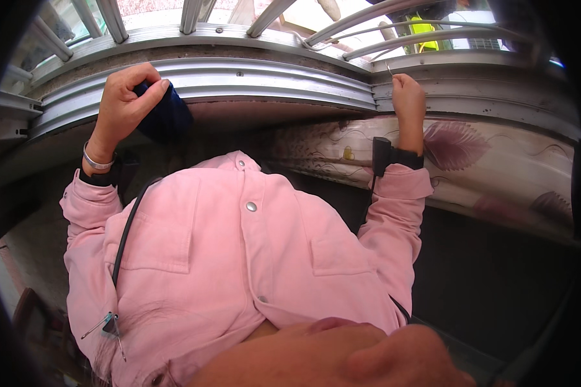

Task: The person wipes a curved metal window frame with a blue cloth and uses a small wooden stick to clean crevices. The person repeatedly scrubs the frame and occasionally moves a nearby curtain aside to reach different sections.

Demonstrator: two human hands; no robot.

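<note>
My left hand point(128, 99) pinches a piece of dark blue cloth point(167, 116) between thumb and fingers. The cloth hangs down in front of the aluminium window track point(266, 80). Over at the right, raised near the window corner, my right hand point(409, 99) is closed around a thin, needle-like metal piece point(389, 70). Its tip points up toward the bars; whether a thread runs from it is too small to tell. The two hands are wide apart. The lower part of the cloth fades into shadow.
Metal window bars point(191, 17) rise behind the track, with a pale cable point(348, 36) running among those at the right. A leaf-patterned surface point(503, 159) lies below my right forearm. A black cord point(128, 232) and safety pins point(109, 321) are on my pink jacket point(218, 232).
</note>
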